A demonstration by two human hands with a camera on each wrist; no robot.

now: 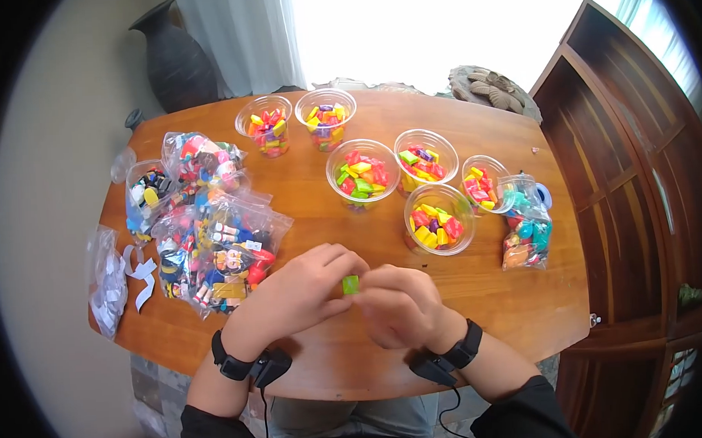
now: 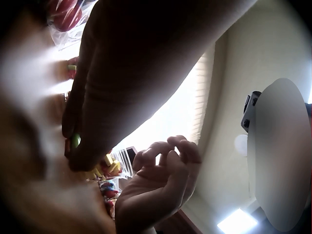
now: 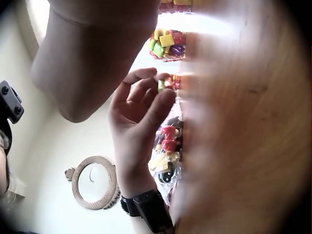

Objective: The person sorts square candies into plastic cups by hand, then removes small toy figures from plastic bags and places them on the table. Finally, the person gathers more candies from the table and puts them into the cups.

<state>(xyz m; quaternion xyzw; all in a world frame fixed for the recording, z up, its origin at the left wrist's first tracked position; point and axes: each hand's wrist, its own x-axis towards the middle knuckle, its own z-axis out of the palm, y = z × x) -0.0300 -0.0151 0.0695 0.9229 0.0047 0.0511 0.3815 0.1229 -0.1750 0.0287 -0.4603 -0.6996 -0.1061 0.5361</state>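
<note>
A small green wrapped piece (image 1: 351,285) is pinched between the thumb and fingers of my left hand (image 1: 299,293), above the near part of the table. Close on its right is my right hand (image 1: 402,303), its fingers bent; whether they touch the piece cannot be told. The left wrist view shows the green piece (image 2: 75,141) at the fingertips of the left hand (image 2: 112,83), with the right hand (image 2: 163,185) beyond, fingers curved. In the right wrist view the left hand (image 3: 139,122) holds the piece (image 3: 161,85).
Several clear cups of colourful pieces, one of them (image 1: 439,220) nearest, stand across the wooden table (image 1: 310,369). Bags of small toys (image 1: 219,248) lie at the left beside white strips (image 1: 144,283) and a plastic bag (image 1: 107,284). Another toy bag (image 1: 526,235) lies at the right.
</note>
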